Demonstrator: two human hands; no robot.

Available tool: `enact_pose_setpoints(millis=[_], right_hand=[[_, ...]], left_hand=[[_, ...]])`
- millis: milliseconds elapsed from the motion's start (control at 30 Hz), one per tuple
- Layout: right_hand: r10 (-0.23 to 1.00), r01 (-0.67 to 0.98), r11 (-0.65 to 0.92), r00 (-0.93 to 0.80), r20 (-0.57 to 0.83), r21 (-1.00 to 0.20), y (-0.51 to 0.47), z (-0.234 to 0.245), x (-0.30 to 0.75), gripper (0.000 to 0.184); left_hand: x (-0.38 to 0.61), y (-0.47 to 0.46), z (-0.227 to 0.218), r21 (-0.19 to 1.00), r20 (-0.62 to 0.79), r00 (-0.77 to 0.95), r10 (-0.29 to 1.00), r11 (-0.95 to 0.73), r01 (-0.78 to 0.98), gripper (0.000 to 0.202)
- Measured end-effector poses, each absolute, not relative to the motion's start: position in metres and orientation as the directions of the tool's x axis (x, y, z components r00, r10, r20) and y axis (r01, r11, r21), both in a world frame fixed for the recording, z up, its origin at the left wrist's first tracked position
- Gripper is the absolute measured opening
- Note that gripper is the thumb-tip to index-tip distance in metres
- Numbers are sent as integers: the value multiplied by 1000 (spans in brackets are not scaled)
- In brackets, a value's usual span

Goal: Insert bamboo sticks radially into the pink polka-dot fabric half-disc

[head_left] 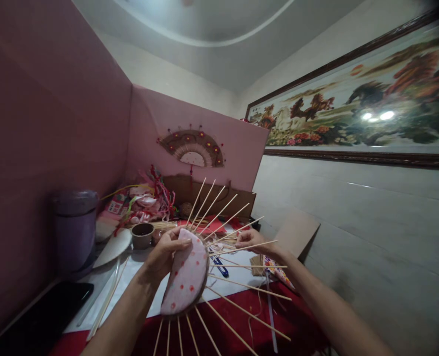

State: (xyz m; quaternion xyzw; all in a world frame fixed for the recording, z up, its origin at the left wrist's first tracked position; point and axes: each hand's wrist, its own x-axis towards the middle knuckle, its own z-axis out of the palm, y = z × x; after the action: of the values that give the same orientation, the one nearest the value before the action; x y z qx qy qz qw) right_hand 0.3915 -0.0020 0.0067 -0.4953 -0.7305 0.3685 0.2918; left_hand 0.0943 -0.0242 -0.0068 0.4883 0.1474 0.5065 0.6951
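My left hand [165,254] grips a half-round, fan-shaped piece [185,282] covered in pale pink fabric with red dots. The thumb lies on its face, and the other fingers are behind it. Thin wooden sticks [256,266] radiate from its curved edge, several pointing up, right and down. Behind the upper right sticks is my right hand [251,240], its fingers curled together in a pinch. Whatever they may hold is too small to make out. A blue utility knife [219,267] lies on white paper beyond the sticks.
A decorated fan [219,148] hangs on the pink panel. At the left stand a purple bin [75,232], a cup [142,236] and a pile of ribbons [163,200]; a black phone-like slab [56,306] lies nearer. Cardboard [297,232] leans at the right, and red cloth [297,316] covers the table front.
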Motion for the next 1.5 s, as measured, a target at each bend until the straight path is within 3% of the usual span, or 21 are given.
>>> enact_pose_setpoints(millis=[133, 300, 633, 1100, 1500], right_hand=[[959, 505, 271, -212, 186, -819, -1, 30, 400, 30], [966, 537, 256, -116, 231, -803, -11, 61, 401, 29], [927, 480, 369, -130, 352, -796, -41, 99, 394, 27], [901, 331, 433, -126, 415, -838, -49, 106, 388, 22], [899, 525, 407, -85, 430, -748, -37, 96, 391, 27]], left_hand=[[95, -23, -8, 846, 301, 465, 833, -8, -534, 16], [97, -21, -10, 852, 292, 473, 831, -2, -523, 18], [96, -22, -9, 846, 281, 479, 832, 22, -533, 18], [94, -25, -8, 805, 280, 469, 837, 61, -590, 18], [95, -25, -8, 793, 283, 456, 844, 61, -606, 20]])
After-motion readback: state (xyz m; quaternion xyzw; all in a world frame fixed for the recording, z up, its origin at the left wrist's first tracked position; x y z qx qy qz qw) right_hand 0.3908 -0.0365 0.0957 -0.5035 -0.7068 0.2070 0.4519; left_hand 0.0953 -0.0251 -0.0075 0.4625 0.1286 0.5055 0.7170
